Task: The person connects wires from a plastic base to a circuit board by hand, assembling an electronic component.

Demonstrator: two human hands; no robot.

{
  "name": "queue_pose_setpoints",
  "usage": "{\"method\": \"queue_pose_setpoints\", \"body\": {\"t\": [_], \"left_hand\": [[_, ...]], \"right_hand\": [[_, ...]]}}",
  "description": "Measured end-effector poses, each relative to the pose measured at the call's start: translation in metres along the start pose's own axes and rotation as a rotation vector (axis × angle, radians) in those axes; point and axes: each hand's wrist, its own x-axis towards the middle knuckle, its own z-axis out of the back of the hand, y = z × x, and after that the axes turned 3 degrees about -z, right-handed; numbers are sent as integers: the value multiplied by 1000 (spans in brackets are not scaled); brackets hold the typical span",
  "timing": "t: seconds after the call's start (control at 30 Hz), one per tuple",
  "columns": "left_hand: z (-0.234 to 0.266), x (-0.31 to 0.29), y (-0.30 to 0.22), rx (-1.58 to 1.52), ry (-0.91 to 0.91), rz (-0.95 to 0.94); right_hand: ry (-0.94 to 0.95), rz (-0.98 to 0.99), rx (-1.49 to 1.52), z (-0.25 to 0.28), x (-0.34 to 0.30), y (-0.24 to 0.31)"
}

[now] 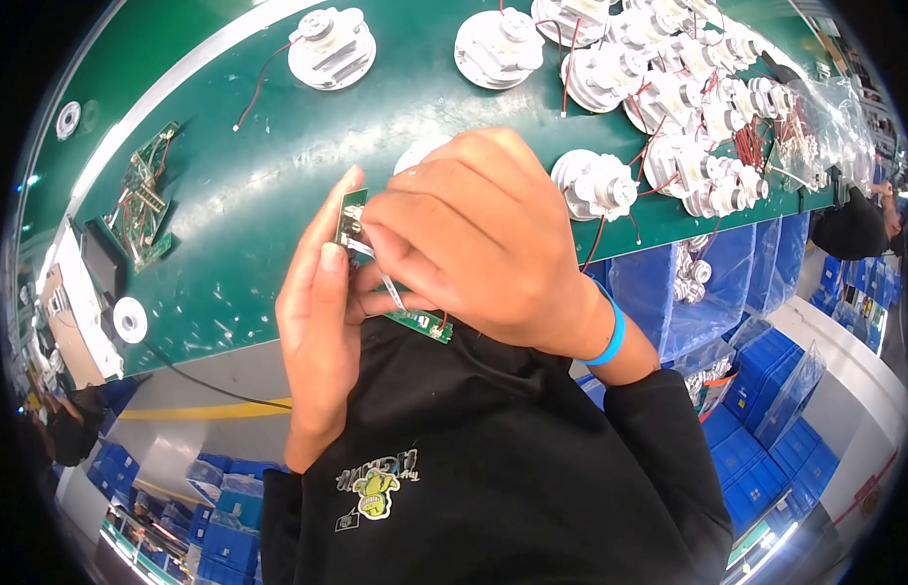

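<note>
My left hand (317,312) is closed on a small green circuit board (353,207), held upright between the thumb and fingers. At the board's edge my right hand (483,224) pinches a white flat ribbon cable (393,291); its fingertips hide part of the cable and the board. The cable runs down toward a second green circuit board (425,325), which sits below my hands against my black top. Behind my right hand, a white round part (420,153) on the green table (249,175) is mostly covered.
White round motor-like units (332,51) with red wires stand along the table's far side, crowded at the right. A cluster of circuit boards (144,200) lies at the left, near a white ring (130,320). Blue bins (659,292) stand below the right edge.
</note>
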Motion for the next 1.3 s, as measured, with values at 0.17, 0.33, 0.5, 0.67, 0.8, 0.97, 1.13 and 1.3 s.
{"method": "queue_pose_setpoints", "body": {"t": [0.17, 0.33, 0.5, 0.67, 0.8, 0.97, 1.13, 1.3], "left_hand": [[-3, 3, 1, -14, 24, 2], [-8, 1, 3, 60, -39, -22], [-7, -4, 3, 109, -118, -34], [1, -3, 10, 135, -19, -57], [-2, 3, 10, 116, -122, -72], [0, 3, 3, -36, -43, 47], [26, 12, 13, -528, -29, 119], [28, 13, 9, -724, 53, 68]], "right_hand": [[45, -142, 113, 1, -3, 0], [36, -163, 124, 0, -1, 0], [-25, -126, 137, -7, -3, 2], [-84, -121, 142, -11, -7, 1], [-20, -176, 218, -10, -5, -2], [136, -444, 34, 33, -31, -9], [321, -520, -130, 51, -54, -9], [-10, -785, 402, 56, -51, -10]]}}
